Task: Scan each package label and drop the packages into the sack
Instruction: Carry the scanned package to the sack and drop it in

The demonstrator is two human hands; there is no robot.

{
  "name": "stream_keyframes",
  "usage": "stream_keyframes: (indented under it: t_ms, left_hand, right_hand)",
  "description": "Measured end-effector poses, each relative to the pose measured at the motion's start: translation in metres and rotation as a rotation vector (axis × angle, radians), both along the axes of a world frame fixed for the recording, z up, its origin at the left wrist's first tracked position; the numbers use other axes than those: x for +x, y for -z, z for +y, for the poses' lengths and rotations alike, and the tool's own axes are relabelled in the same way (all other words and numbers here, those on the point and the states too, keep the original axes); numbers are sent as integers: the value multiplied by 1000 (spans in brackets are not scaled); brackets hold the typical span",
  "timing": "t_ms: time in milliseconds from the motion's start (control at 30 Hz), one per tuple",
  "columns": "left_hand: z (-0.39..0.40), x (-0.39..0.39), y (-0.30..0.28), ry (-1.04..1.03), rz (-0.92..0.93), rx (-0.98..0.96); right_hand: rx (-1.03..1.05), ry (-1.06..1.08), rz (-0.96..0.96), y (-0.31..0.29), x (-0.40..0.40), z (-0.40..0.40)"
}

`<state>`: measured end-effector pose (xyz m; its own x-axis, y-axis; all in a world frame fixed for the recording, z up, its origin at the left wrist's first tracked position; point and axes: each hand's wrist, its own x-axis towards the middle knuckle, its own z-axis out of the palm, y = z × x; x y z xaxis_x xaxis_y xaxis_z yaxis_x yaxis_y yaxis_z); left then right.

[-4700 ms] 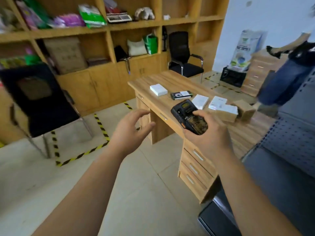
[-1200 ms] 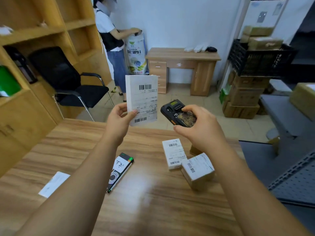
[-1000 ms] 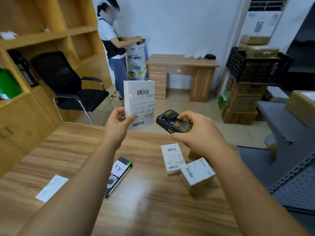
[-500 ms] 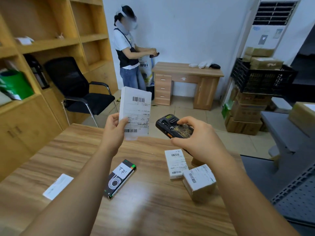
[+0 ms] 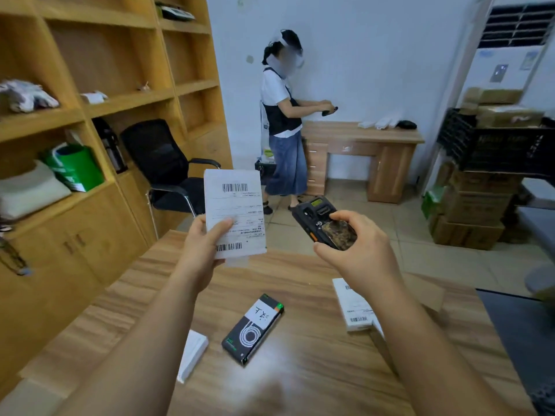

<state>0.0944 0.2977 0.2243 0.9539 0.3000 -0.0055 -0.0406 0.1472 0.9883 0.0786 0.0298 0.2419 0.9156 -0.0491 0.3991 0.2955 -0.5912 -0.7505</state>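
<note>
Our left hand (image 5: 199,244) is raised above the near counter (image 5: 300,364), forearm reaching forward, its grip closed on a flat white package (image 5: 235,213): thumb laid across the lower left of the label face, fingers behind. The package stands upright, rectangular, matte paper label facing us, with one barcode near the top and one near the bottom. Our right hand (image 5: 357,250) is level with it and just to its right, grip curled round a black handheld scanner (image 5: 322,222), thumb across its worn, mottled keypad; the scanner's small lit screen end tilts up and left toward the package, the two not touching. On the counter, wood-grain laminate with a soft glare patch near us: a black oblong box (image 5: 253,328) with white ring graphics and a white handwritten sticker, lying diagonally; a slim white box (image 5: 192,354) beside it to the left, partly behind our left forearm; a white labelled package (image 5: 353,307) to the right, partly hidden by our right forearm. The counter's far edge runs just below the held package; beyond it, open tiled floor (image 5: 420,253), a black mesh chair (image 5: 162,163) against the wooden shelving (image 5: 126,100), and a second person (image 5: 282,121) standing at a small wooden desk (image 5: 375,151). Stacked cardboard cartons (image 5: 474,205) close the right side.
</note>
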Motion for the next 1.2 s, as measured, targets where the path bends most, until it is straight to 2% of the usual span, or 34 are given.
stream_keyframes:
  t_ms: [200, 367, 600, 767, 967, 1200]
  left_hand:
    - [41, 28, 0, 146, 0, -75]
    - [55, 39, 16, 414, 63, -96]
    - [-27, 3, 28, 844, 106, -66]
    - [-130, -77, 19, 1131, 74, -10]
    - [-253, -221, 18, 1484, 136, -58]
    - [-360, -383, 39, 1696, 162, -23]
  right_hand:
    - [-39, 150, -31, 11, -5, 53]
    - [-54, 354, 15, 32, -32, 85]
    - [-118, 762, 49, 33, -146, 47]
    - [-122, 1065, 43, 23, -277, 3]
    - [-115, 1448, -1, 24, -451, -43]
    - [-87, 1668, 30, 42, -614, -92]
